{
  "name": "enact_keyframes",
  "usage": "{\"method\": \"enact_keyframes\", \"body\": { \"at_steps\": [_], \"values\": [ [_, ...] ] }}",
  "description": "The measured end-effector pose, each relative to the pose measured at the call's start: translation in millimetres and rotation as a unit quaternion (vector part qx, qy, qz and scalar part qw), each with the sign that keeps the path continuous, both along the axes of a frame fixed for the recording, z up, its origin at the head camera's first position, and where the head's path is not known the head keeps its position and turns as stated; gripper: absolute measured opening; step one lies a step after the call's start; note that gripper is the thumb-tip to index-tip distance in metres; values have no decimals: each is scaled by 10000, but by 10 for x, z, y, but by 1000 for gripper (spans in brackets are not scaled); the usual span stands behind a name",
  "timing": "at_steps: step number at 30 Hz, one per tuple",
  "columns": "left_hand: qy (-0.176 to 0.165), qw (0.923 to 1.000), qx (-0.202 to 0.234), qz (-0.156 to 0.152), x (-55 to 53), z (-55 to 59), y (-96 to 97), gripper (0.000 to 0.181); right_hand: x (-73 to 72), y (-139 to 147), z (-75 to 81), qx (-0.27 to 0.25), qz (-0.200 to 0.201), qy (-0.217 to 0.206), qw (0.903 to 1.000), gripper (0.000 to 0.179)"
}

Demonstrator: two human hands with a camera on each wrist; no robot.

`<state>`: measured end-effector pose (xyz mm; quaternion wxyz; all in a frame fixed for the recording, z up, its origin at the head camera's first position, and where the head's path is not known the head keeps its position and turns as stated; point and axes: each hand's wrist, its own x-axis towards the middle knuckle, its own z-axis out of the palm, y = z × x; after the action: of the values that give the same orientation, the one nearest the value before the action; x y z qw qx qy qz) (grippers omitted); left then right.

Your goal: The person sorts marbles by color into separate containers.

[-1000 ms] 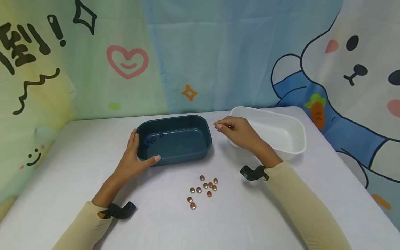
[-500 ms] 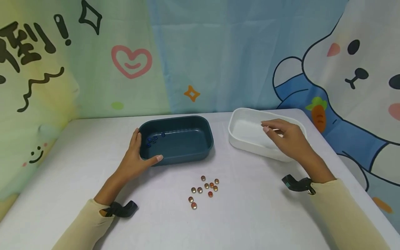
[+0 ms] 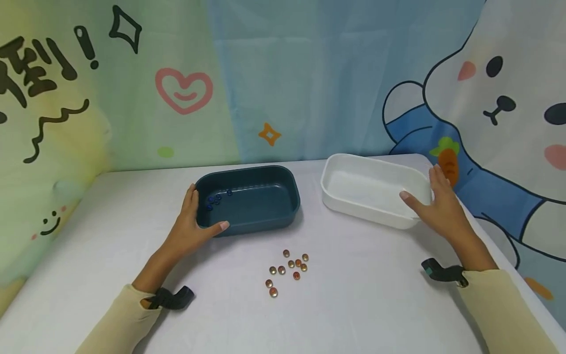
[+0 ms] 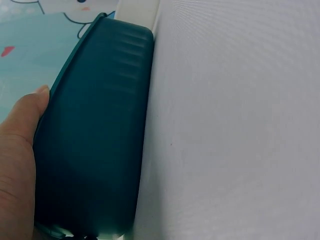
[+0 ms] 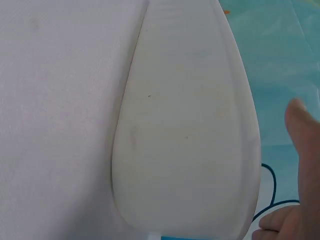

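My left hand (image 3: 187,219) holds the near left corner of a dark teal plastic tray (image 3: 261,196), fingers along its left end and thumb along the front rim. In the left wrist view the thumb (image 4: 30,112) lies by the rim of the teal tray (image 4: 95,125). Several small blue glass beads (image 3: 217,197) sit in that tray's left part. My right hand (image 3: 444,216) is spread at the right end of a white plastic tray (image 3: 362,187), thumb over its near right corner. In the right wrist view its thumb (image 5: 299,122) stands apart from the white tray's wall (image 5: 185,125).
Several amber and orange glass beads (image 3: 281,270) lie loose on the white tablecloth (image 3: 353,295), in front of the trays. A gap separates the two trays. Behind the table hangs a printed cloth backdrop (image 3: 300,88). A black wrist strap camera (image 3: 442,272) sits below the right hand.
My right hand has moved right, from between the trays across the white tray to its right end, and its pinched fingers have spread. The left hand stays on the teal tray.
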<state>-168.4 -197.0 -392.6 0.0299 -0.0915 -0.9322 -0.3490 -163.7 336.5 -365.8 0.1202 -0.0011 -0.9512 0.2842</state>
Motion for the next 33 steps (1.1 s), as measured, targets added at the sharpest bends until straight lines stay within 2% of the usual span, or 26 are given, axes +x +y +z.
{"method": "enact_keyframes", "body": {
  "at_steps": [4, 9, 17, 26, 33],
  "values": [
    [4, 10000, -5, 2, -5, -9, -12, 109, -13, 45, -35, -106, 323, -759, 9965, 106],
    [57, 10000, -17, -6, -8, -23, -17, 109, -9, 83, -91, -223, 519, -1319, 9897, 112],
    [119, 9999, -71, 29, -10, -26, -26, 109, -7, 94, -106, -169, 560, -1631, 9849, 113],
    [120, 9998, -130, 38, -17, 2, -25, 110, -29, 114, -116, -276, 690, -1761, 9816, 113],
    [52, 9999, -110, 83, -6, -9, -33, 110, -21, 137, -89, -256, 966, -1749, 9795, 111]
  ]
}}
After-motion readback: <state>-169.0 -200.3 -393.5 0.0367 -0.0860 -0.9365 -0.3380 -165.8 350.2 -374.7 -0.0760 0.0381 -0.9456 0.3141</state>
